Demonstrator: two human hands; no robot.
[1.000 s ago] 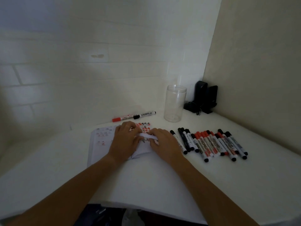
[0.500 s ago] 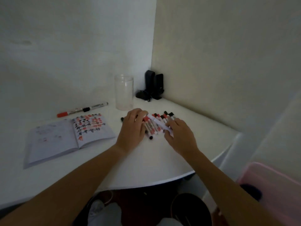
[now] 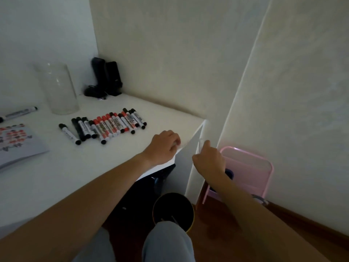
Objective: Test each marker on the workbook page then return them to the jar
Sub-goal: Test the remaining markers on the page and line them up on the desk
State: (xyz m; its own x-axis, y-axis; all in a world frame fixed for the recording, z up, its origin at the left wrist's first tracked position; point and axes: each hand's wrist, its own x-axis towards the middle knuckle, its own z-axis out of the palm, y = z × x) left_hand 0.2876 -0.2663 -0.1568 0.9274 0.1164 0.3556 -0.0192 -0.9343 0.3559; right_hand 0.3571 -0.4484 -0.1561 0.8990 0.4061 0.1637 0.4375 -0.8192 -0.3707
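Note:
Several red and black markers (image 3: pixel 111 125) lie side by side on the white desk (image 3: pixel 75 167). Behind them, to the left, stands the clear jar (image 3: pixel 58 89), with nothing visible inside. The workbook (image 3: pixel 18 144) lies open at the left edge, its page covered in red and black marks. One more marker (image 3: pixel 18 113) lies behind it. My left hand (image 3: pixel 164 146) rests at the desk's right edge with curled fingers; nothing shows in it. My right hand (image 3: pixel 209 161) hangs past the edge and pinches a thin pale strip (image 3: pixel 199 143).
A pink bin (image 3: pixel 251 167) stands on the floor under my right hand. A round black bin (image 3: pixel 173 210) sits by my knee below the desk. Two black devices (image 3: pixel 105 80) stand in the desk's back corner. The wall is close on the right.
Both hands left the workbook, passed over the marker row with a pale strip, and are now at the desk's right edge. My view swung right and down.

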